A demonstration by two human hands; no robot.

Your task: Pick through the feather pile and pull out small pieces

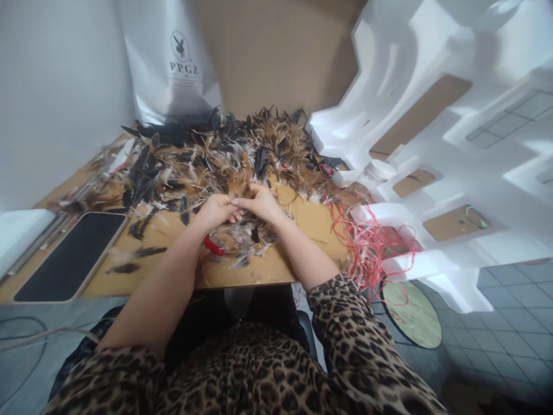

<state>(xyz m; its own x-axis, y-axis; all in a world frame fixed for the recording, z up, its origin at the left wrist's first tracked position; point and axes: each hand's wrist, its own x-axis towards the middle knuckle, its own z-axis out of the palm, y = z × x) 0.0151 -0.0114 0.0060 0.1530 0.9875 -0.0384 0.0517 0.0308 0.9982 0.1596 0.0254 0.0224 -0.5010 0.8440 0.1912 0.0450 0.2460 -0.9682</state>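
My left hand (219, 210) and my right hand (260, 204) meet over the near middle of the table, thumbs and fingertips pressed together. A tuft of brown feathers (239, 184) stands up at my right fingertips, which are closed on it. What lies inside my left pinch is hidden by the fingers. Beyond the hands spreads a heap of loose brown feathers (280, 138) and black feathers (173, 134). Just below my wrists lie feather scraps (248, 237) and a red curved object (213, 246).
A phone (71, 256) lies at the table's left edge. Tangled red string (367, 248) hangs over the right edge beside white foam packaging (406, 52) and a white-lidded jar (378, 172). A silver bag (173, 57) stands behind the heap. A round green-topped object (412, 311) is below.
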